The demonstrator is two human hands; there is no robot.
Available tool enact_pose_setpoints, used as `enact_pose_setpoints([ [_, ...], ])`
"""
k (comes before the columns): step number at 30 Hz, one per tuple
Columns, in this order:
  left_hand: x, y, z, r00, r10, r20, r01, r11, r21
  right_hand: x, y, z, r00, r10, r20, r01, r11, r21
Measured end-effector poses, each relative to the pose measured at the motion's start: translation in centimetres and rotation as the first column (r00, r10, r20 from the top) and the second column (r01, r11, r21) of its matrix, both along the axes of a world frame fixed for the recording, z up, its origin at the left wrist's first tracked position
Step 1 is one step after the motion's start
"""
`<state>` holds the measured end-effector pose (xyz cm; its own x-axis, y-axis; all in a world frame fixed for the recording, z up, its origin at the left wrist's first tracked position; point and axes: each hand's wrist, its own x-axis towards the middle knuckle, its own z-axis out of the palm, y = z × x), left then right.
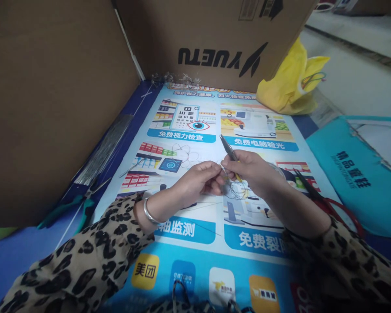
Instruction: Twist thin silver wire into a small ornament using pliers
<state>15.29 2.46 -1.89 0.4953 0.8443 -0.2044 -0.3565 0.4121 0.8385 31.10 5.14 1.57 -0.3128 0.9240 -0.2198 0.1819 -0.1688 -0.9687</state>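
Observation:
My left hand (pixel 206 177) is closed in a pinch on thin wire at the middle of the printed poster (pixel 189 150). Close beside it, nearly touching, my right hand (pixel 247 167) holds pliers (pixel 228 148) with dark jaws pointing up and away and a yellow handle partly hidden in the palm. The thumb and finger of that hand also meet at the wire. Loops of thin wire (pixel 236 189) hang just below the fingertips. Another looped wire piece (pixel 182 154) lies on the poster beyond my left hand.
Cardboard box panels (pixel 215 34) stand at the back and left. Along the left lie a bundle of straight wires (pixel 106 148) and green-handled pliers (pixel 84 206). Red-handled scissors (pixel 335 208), a teal box (pixel 355 174) and a yellow bag (pixel 286 87) are at the right. Small wire pieces (pixel 189 80) lie at the back.

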Motion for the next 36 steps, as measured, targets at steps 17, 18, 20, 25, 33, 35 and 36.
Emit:
enact_pose_setpoints([
  [17, -0.3, 0.5, 0.2, 0.986, -0.139, -0.087, 0.134, 0.989, -0.065, -0.3, -0.1, 0.1, 0.997, -0.024, 0.076, 0.02, 0.999, 0.047],
  [18, -0.3, 0.5, 0.2, 0.986, -0.141, -0.09, 0.135, 0.989, -0.064, -0.3, -0.1, 0.1, 0.997, -0.024, 0.072, 0.02, 0.999, 0.046],
  [20, -0.3, 0.5, 0.2, 0.986, -0.136, -0.093, 0.131, 0.989, -0.066, -0.4, 0.0, -0.1, 0.998, -0.021, 0.063, 0.018, 0.998, 0.052],
  [25, -0.3, 0.4, 0.7, 0.986, -0.112, -0.123, 0.106, 0.993, -0.056, 0.0, 0.1, -0.2, 0.993, -0.006, 0.114, -0.01, 0.99, 0.142],
  [33, -2.3, 0.9, 1.7, 0.992, -0.052, -0.112, 0.053, 0.999, 0.007, 2.8, -0.9, 0.1, 0.687, -0.067, 0.724, -0.357, 0.836, 0.416],
  [35, -2.9, 1.0, 1.5, 0.989, -0.054, -0.136, 0.06, 0.997, 0.04, 3.2, -1.0, -0.5, 0.657, -0.074, 0.75, -0.437, 0.773, 0.46],
  [36, -3.1, 1.1, 1.4, 0.988, -0.051, -0.148, 0.059, 0.997, 0.054, 3.2, -1.0, -0.8, 0.645, -0.082, 0.76, -0.477, 0.734, 0.484],
])
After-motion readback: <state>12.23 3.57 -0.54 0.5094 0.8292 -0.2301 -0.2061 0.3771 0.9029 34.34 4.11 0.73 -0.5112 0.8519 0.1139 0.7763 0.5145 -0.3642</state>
